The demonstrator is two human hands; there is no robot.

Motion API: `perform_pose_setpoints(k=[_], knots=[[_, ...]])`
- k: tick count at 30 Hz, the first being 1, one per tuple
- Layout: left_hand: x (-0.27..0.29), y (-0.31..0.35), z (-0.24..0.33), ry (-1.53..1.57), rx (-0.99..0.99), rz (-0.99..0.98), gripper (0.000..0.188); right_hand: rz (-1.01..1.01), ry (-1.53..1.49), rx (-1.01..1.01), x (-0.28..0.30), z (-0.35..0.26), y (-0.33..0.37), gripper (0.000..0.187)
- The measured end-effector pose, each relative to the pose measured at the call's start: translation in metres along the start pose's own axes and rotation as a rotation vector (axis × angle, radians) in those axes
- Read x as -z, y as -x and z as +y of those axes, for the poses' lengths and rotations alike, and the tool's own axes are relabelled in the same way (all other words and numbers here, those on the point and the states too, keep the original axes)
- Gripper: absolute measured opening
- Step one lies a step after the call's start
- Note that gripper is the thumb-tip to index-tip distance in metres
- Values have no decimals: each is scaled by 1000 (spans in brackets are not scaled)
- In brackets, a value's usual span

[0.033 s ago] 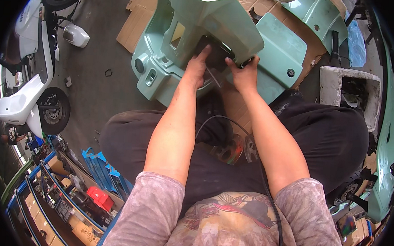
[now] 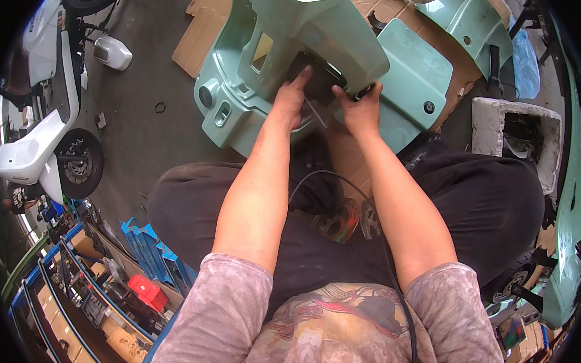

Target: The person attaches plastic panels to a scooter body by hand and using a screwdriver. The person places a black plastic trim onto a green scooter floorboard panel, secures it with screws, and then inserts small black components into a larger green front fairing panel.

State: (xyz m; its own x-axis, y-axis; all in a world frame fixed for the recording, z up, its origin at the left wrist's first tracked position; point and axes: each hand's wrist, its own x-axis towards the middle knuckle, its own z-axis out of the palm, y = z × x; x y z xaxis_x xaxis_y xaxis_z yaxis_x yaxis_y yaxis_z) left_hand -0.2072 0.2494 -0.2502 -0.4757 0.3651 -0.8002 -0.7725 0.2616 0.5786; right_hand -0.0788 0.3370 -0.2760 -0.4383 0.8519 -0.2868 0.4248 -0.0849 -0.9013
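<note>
A mint-green scooter body panel (image 2: 315, 25) stands tilted in front of my knees. Set against its inner side is a dark, flat plastic part (image 2: 319, 74). My left hand (image 2: 293, 96) is at this part's left side, thumb stretched up over it and the other fingers hidden beneath. A thin pale rod (image 2: 316, 114) sticks out beside that palm; its kind cannot be made out. At the part's right end my right hand (image 2: 360, 109) grips with thumb and bent fingers, close to the panel's lower right edge.
Cardboard (image 2: 192, 48) lies under the panels. Another flat green panel (image 2: 414, 70) is at the right, near a hollow white block (image 2: 480, 126). White scooters (image 2: 29, 158) stand at the left, above a shelf with a red bin (image 2: 147, 293). A black cable (image 2: 391, 266) crosses my lap.
</note>
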Motion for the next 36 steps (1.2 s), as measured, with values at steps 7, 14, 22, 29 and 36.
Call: perform_pose_setpoints(k=[7,14,22,29,36], knots=[[20,16,-10,298,-124,-83,36,14,-88,15,0,-12,8,78],[52,42,12,292,-1,-93,35,368,142,129,2,-10,12,79],[54,61,16,336,-19,-322,38,-178,-67,495,15,-83,72,32],[44,73,32,361,-161,-555,43,-231,131,792,29,-100,80,26],[27,121,74,327,-206,-560,49,-109,-475,350,35,-136,64,14]])
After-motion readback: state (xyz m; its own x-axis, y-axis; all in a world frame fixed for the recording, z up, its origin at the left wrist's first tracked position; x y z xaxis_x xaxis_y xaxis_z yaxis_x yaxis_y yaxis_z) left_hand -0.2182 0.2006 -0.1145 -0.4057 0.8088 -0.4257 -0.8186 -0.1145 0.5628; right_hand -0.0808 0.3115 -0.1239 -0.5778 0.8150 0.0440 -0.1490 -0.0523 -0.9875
